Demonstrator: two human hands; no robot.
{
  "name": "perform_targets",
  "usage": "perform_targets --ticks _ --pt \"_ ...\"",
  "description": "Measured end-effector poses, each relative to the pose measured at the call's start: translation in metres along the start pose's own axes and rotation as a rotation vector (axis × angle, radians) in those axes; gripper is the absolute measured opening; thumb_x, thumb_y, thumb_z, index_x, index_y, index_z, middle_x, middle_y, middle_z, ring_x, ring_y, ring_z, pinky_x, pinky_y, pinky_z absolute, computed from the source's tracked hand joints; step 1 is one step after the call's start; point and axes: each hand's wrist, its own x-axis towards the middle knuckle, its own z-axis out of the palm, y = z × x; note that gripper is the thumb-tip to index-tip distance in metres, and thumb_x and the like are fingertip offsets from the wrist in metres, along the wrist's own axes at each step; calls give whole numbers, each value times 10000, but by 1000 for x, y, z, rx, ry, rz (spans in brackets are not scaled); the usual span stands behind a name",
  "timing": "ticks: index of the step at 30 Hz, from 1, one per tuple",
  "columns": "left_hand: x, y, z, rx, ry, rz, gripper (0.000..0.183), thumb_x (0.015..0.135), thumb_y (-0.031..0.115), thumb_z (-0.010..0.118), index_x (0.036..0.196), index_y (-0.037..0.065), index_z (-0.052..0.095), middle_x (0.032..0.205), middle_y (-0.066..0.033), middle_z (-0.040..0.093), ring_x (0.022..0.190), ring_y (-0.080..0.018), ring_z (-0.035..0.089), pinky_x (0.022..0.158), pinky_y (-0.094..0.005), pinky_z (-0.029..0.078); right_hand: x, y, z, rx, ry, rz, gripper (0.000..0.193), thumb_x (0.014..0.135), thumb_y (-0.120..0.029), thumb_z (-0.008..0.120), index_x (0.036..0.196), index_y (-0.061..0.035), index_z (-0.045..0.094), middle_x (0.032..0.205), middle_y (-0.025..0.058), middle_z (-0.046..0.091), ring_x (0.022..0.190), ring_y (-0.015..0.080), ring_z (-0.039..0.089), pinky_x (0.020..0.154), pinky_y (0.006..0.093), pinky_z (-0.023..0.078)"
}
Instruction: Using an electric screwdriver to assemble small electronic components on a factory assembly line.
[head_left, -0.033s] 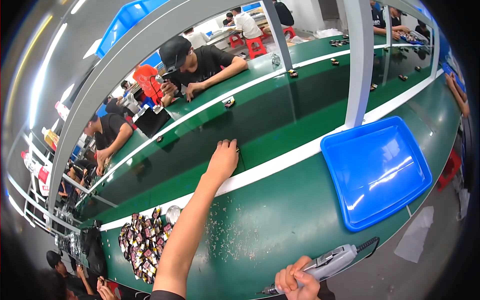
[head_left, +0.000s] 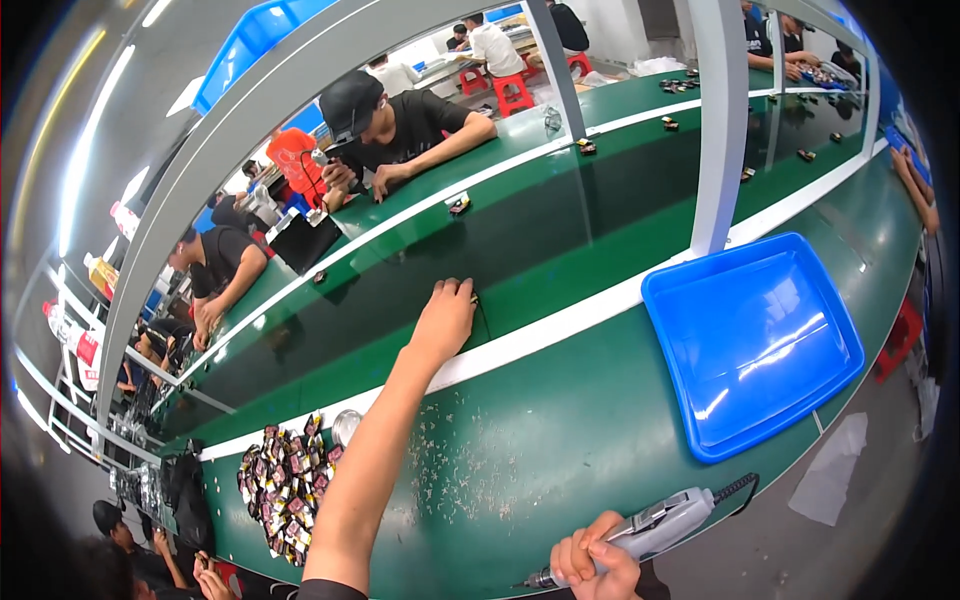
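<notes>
My left hand (head_left: 445, 322) reaches over the white rail onto the green conveyor belt (head_left: 540, 290). Its fingers are curled down over a small part (head_left: 475, 299), of which only a yellowish edge shows past the fingertips. Low in the picture, my right hand (head_left: 597, 560) is wrapped round a grey electric screwdriver (head_left: 660, 524), its bit pointing left and its coiled cord trailing right. Left of my left forearm lies a heap of small black, yellow and pink parts (head_left: 290, 490), beside a round silvery dish (head_left: 346, 428).
Tiny screws (head_left: 465, 465) are strewn over the green worktop (head_left: 560, 420). A blue tray (head_left: 755, 350) lies at the right, near a grey upright post (head_left: 715, 130). Single parts (head_left: 459, 205) sit along the belt. Across it, a person in a black cap (head_left: 400, 130) works.
</notes>
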Motion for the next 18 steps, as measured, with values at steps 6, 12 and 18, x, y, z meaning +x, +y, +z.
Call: perform_targets --ticks 6,12,18 --pt "-59 54 -70 -240 68 94 360 855 -42 551 1211 -74 512 1187 -235 540 1100 -386 511 953 -397 434 0 -8 -4 -36 -64 -37 42 898 -89 473 931 -66 487 540 48 409 488 185 426 540 347 387" --pt "-209 132 -112 -370 -207 254 584 708 -67 617 1278 -74 488 1291 -222 518 1134 -392 537 947 -429 484 -2 -11 -16 -81 -42 -27 61 889 -100 474 926 -57 496 528 35 403 461 172 413 519 342 389" --pt "-278 174 -117 -309 -175 282 432 737 -9 619 1143 -142 562 1281 -251 527 1119 -338 552 908 -380 513 -26 -14 -5 -96 -43 -41 86 869 -119 479 908 -42 482 517 29 393 446 162 415 528 336 424"
